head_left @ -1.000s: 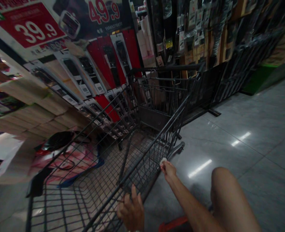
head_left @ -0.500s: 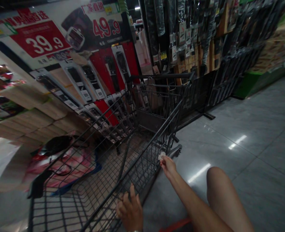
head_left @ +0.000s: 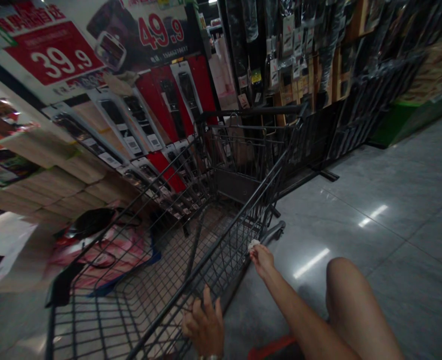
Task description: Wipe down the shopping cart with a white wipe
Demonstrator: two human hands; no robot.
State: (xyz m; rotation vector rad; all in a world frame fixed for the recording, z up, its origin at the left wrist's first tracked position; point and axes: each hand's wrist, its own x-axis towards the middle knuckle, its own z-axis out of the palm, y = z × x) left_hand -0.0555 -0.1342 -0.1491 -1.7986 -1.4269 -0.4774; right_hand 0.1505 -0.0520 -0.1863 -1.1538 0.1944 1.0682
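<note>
My right hand (head_left: pixel 262 258) is closed on a small crumpled white wad (head_left: pixel 253 244), close against the outer side of a dark wire shopping cart (head_left: pixel 239 235). Lower down, my left hand (head_left: pixel 205 322) rests at the cart's near side, its fingers apart and partly curled, with nothing visible in it. The cart's handle (head_left: pixel 251 113) is at the far end. Through the wire, the inside of the basket shows no goods.
Boxed belts hang on a display rack (head_left: pixel 168 100) behind the cart, beside price signs. A pink bundle (head_left: pixel 112 245) and stacked packs (head_left: pixel 56 185) are at the left. Grey tiled floor (head_left: pixel 374 200) and my bare knee (head_left: pixel 346 285) are at the right.
The view has shifted slightly, so the rack and signs sit a little higher. Both hands keep nearly the same places at the cart's side, the wad still in my right hand.
</note>
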